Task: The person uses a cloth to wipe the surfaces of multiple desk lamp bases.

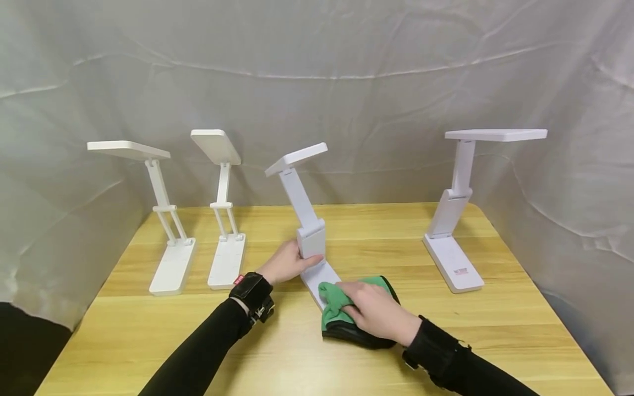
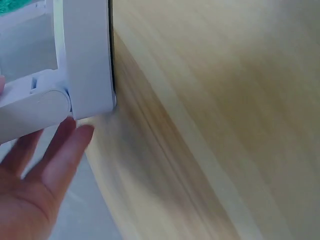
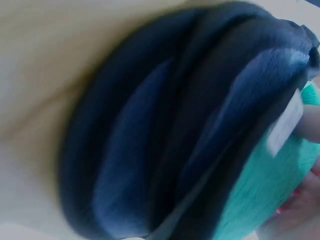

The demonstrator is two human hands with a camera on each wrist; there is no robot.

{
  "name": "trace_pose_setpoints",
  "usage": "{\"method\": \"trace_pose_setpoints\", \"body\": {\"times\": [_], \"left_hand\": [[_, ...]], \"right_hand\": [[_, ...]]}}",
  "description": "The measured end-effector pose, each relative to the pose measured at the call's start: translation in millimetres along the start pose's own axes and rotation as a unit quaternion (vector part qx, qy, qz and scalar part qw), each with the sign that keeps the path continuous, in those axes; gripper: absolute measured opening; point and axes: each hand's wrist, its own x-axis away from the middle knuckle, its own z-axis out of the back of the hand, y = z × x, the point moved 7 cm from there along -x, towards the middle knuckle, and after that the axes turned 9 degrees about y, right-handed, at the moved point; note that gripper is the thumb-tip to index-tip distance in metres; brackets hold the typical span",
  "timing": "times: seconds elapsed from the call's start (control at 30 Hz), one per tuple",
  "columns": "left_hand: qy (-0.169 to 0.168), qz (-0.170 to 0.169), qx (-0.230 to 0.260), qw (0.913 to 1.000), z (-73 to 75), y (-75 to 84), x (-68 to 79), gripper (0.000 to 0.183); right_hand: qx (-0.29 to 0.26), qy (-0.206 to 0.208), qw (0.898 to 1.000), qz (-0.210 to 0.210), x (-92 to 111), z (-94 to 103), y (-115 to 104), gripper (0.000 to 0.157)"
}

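A white folding desk lamp point(image 1: 301, 201) stands in the middle of the table, its head tilted and its base toward me. My left hand point(image 1: 286, 264) grips the lower arm just above the base, thumb across the front. In the left wrist view, the fingers of the left hand point(image 2: 37, 192) reach behind the lamp's hinge point(image 2: 52, 102). My right hand point(image 1: 378, 311) holds a bunched green cloth point(image 1: 333, 302) with black edging against the near end of the base, covering that end. Dark folds of the cloth point(image 3: 135, 155) fill much of the right wrist view.
Two more white lamps stand on the left, one at the far left point(image 1: 170, 267) and one point(image 1: 227, 261) nearer the middle. Another lamp point(image 1: 454, 264) with a small red marking on its base stands at the right. Pale grey fabric point(image 1: 346, 99) hangs behind the wooden table point(image 1: 297, 363).
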Motion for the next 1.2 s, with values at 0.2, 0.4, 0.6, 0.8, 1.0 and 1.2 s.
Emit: {"method": "trace_pose_setpoints", "body": {"times": [0.2,0.4,0.6,0.8,1.0,1.2], "left_hand": [[-0.034,0.008,0.030,0.9989,-8.6,-0.6,-4.7,0.041],[-0.051,0.010,0.035,0.9981,-10.0,-1.9,-3.9,0.047],[-0.037,0.025,0.020,0.9988,-2.2,-5.1,-2.2,0.046],[-0.051,0.012,0.029,0.9982,-8.2,-2.6,-4.0,0.045],[-0.061,0.022,0.041,0.9971,-9.8,-5.2,-4.0,0.049],[-0.054,0.032,0.027,0.9977,-3.7,-7.9,-3.9,0.047]], "right_hand": [[0.066,-0.036,0.997,0.022,-17,-18.6,-7,0.049],[0.082,-0.079,0.992,0.062,3,-26.4,-17,0.054],[0.029,-0.124,0.990,0.054,18,-18.6,-13,0.054],[0.068,-0.122,0.989,0.056,-10,-27.6,-10,0.052],[0.040,-0.129,0.985,0.105,-1,-34.6,-23,0.054],[-0.010,-0.134,0.988,0.070,16,-17.6,-7,0.052]]}}
